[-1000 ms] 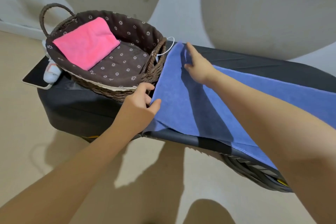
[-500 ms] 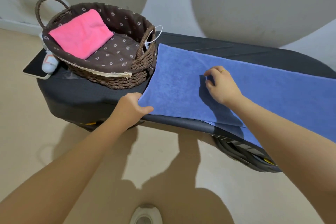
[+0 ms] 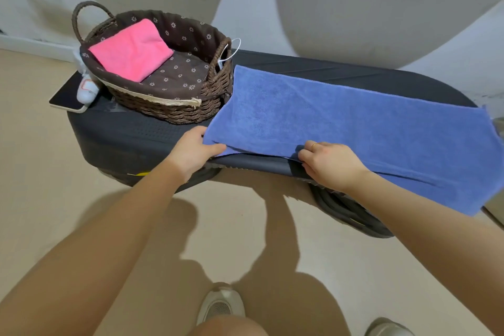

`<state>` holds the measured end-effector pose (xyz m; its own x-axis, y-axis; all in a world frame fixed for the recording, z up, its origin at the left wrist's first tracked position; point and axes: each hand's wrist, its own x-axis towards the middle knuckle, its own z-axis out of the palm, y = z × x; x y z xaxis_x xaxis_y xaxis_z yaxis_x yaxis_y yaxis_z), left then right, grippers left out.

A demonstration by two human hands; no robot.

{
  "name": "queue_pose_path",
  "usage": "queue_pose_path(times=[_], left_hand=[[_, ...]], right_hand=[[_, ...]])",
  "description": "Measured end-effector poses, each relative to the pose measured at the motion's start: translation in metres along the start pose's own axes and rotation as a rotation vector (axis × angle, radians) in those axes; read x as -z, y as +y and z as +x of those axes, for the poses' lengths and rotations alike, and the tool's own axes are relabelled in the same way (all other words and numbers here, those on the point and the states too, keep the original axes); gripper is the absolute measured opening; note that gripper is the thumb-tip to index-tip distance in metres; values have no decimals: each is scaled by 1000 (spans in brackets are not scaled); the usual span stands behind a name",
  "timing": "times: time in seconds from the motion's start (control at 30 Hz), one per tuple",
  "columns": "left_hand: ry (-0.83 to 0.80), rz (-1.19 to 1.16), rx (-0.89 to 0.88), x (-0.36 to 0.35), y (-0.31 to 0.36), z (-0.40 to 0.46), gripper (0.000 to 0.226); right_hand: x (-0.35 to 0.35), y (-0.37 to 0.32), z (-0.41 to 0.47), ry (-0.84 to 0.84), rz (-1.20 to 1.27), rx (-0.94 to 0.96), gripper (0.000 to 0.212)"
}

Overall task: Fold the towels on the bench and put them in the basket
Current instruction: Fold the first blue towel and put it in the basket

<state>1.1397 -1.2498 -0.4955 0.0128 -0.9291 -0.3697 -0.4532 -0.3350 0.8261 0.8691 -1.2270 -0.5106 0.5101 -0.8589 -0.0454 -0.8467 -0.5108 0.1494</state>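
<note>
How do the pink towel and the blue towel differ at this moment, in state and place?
The pink towel is folded into a compact pad; the blue towel lies spread out long. The pink towel sits inside the basket; the blue towel lies on the bench beside it. No hand touches the pink towel; the left hand and right hand grip the blue towel's near edge. Both are plain, one-colour cloths.

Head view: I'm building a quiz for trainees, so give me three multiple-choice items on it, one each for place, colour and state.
1. Where is the folded pink towel?
A in the woven brown basket
B on the floor
C on the bench

2. What colour is the towel spread on the black padded bench?
A green
B blue
C white

3. What is the left hand doing?
A hanging idle
B holding the basket handle
C gripping the blue towel

A: it lies on the basket's lining.
B: the cloth is blue.
C: its thumb pinches the towel's corner.
</note>
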Motion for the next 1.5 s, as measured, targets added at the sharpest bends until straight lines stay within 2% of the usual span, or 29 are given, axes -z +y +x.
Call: queue_pose_path(times=[0.1, 0.17, 0.27, 0.33, 0.4, 0.47, 0.53, 0.6, 0.63, 0.7, 0.77, 0.93, 1.03, 1.07, 1.17, 1.3, 1.33, 1.4, 1.5], left_hand=[[-61, -240, 83, 6, -2, -1, 17], [-67, -254, 90, 12, -5, -3, 13], [-128, -236, 141, 21, -6, -6, 8], [-188, -130, 218, 26, -8, -7, 5], [-193, 45, 254, 29, -11, -9, 7], [-131, 261, 225, 28, -12, -11, 16], [0, 501, 174, 21, -9, -16, 28], [139, 661, 26, 7, -3, -21, 52], [175, 700, -98, -3, 1, -23, 57], [150, 751, -343, -29, 9, -25, 55], [51, 797, -505, -60, 18, -24, 52], [-210, 942, -679, -142, 38, -14, 60], [-224, 1044, -688, -174, 42, -11, 60], [-220, 1065, -684, -181, 44, -10, 59], [-228, 983, -725, -204, 58, -10, 53], [-313, 896, -935, -257, 93, -17, 39], [-346, 890, -994, -275, 102, -20, 37], [-391, 882, -1162, -314, 117, -28, 35], [-480, 905, -1439, -369, 134, -38, 20]], right_hand=[[7, -10, 6, 16, -50, -85, 28], [11, -13, 9, -25, 17, -129, 7], [26, -15, 4, -223, 205, -106, 2], [34, -18, -2, -302, 243, -45, 3], [35, -22, -6, -421, 297, -4, 12], [33, -24, -8, -524, 367, 20, 20], [27, -21, -9, -505, 407, 2, 23], [22, -12, -12, -360, 389, -68, 23], [19, -6, -16, -278, 384, -120, 24], [13, 11, -26, -146, 411, -218, 26], [6, 31, -40, -93, 403, -274, 35], [-15, 73, -84, -183, 269, -389, 72], [-37, 97, -130, -272, 231, -516, 95], [-44, 107, -146, -278, 231, -594, 93], [-54, 141, -186, -172, 370, -898, 65], [-57, 186, -211, 129, 697, -1172, 68], [-56, 197, -213, 171, 785, -1229, 63], [-58, 220, -215, 226, 967, -1303, 43], [-62, 251, -217, 299, 1219, -1298, 18]])
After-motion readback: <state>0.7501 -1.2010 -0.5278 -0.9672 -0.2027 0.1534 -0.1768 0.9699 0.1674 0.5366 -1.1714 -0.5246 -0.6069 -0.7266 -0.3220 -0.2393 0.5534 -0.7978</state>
